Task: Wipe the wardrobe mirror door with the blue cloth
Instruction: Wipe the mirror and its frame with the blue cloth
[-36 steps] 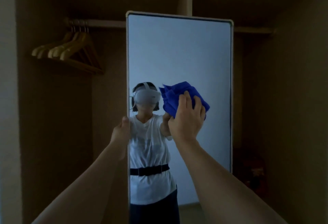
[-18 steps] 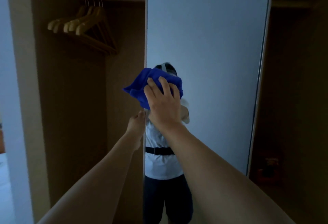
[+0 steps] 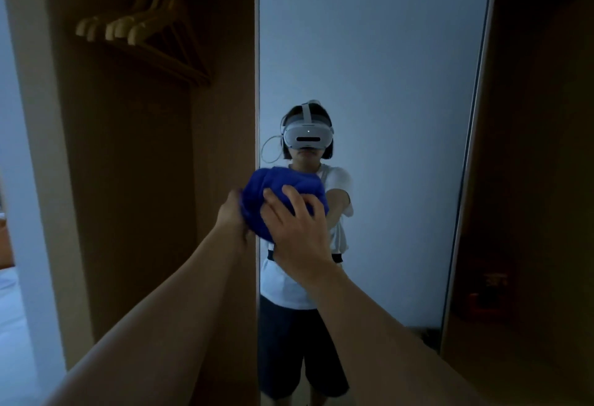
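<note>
Nearest: both forearms reach forward from the bottom of the view.

Right hand [image 3: 297, 229] presses the blue cloth [image 3: 283, 200] onto the wardrobe mirror door [image 3: 385, 84], fingers spread and curled into the bunched fabric, so it's grasping the cloth.

Left hand [image 3: 231, 216] is at the door's left edge, just left of the cloth and touching it. Its fingers are hidden behind the edge and the cloth, so I can't tell whether it's clenched or just resting there. My guess is it's steadying the door.

The cloth sits low-left on the glass, overlapping the left edge, roughly mid-height.

Handling, judged: the cloth is soft, light and wadded. It will bunch and slide under the palm, so spread it flat and press with the palm.

The glass is stiff, smooth and fragile. The door may swing or slide when pushed, so brace it at the edge frame.

Farther left: open wardrobe bay with wooden hangers [image 3: 141, 25] on a rail.

Reflection shows a person wearing a headset.
</note>
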Demonstrator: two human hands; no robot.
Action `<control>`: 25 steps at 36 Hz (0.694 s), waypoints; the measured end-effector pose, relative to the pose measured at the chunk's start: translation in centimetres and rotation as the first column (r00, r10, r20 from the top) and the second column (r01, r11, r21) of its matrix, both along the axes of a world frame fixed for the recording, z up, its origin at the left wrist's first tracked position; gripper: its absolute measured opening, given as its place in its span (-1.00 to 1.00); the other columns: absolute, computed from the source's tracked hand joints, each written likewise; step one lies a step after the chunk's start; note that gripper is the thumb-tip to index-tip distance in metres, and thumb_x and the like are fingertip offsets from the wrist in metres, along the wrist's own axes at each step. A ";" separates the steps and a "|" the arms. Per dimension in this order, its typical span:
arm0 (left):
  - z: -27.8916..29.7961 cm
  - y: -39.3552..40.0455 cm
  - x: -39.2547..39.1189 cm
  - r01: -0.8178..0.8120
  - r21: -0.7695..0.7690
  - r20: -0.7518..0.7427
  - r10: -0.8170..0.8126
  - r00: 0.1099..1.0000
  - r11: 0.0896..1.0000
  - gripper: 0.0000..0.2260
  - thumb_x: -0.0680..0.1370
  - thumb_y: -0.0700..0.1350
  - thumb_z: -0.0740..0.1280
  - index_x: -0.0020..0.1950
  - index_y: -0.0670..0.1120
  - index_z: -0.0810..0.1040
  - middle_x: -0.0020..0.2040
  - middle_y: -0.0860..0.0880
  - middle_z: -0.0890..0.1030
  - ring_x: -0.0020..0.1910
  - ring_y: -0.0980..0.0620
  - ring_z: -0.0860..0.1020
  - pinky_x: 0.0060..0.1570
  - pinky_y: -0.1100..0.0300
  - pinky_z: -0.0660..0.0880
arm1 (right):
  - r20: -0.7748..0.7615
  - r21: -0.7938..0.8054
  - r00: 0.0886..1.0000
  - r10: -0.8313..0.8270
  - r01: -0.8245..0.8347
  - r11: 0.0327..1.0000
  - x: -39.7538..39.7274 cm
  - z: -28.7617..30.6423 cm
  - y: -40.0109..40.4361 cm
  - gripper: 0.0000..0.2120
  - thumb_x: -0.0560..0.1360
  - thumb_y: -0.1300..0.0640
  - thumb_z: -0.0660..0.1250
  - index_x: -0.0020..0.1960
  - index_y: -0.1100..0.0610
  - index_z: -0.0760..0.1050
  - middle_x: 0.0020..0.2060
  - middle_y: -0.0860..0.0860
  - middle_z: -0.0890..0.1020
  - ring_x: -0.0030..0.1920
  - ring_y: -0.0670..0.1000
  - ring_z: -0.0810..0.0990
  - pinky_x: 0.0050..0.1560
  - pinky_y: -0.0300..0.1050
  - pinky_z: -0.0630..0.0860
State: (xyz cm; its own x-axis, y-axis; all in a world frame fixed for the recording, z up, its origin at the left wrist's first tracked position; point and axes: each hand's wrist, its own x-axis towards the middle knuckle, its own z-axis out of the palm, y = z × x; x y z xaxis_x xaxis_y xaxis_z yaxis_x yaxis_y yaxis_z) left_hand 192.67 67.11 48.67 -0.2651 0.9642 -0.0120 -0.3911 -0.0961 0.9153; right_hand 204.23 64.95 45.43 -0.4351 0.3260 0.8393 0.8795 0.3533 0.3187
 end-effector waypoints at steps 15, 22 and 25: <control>-0.1 1.1 0.7 -0.062 0.133 -0.410 0.112 0.905 0.989 -0.70 0.64 0.05 0.05 -0.09 -0.04 0.48 0.04 -0.19 0.58 0.00 -0.11 0.57 0.05 -0.01 0.52 | 0.144 0.197 0.989 -0.019 -0.010 0.980 6.4 2.6 0.6 -0.64 0.24 0.18 0.50 0.04 0.07 0.62 0.13 -0.01 0.63 0.15 0.12 0.58 0.09 0.03 0.49; -0.1 2.4 1.6 -0.228 0.098 -0.379 0.248 0.891 0.969 -0.56 0.64 0.08 0.05 0.21 -0.23 0.49 -0.18 -0.06 0.51 -0.05 -0.05 0.53 0.01 0.16 0.43 | -0.027 0.313 0.999 -0.036 0.043 0.949 9.4 6.8 1.3 -0.58 0.21 0.15 0.53 0.07 0.12 0.61 0.15 0.01 0.62 0.14 0.16 0.58 0.08 0.07 0.48; -1.2 2.0 1.6 -0.111 0.166 -0.419 0.172 0.892 0.980 -0.50 0.65 0.08 0.03 0.28 -0.32 0.42 0.00 -0.27 0.57 0.04 -0.25 0.54 0.04 -0.02 0.46 | -0.151 0.314 0.988 -0.014 0.062 0.947 11.1 7.9 1.6 -0.54 0.21 0.14 0.50 0.10 0.16 0.58 0.19 0.02 0.60 0.19 0.20 0.53 0.11 0.12 0.42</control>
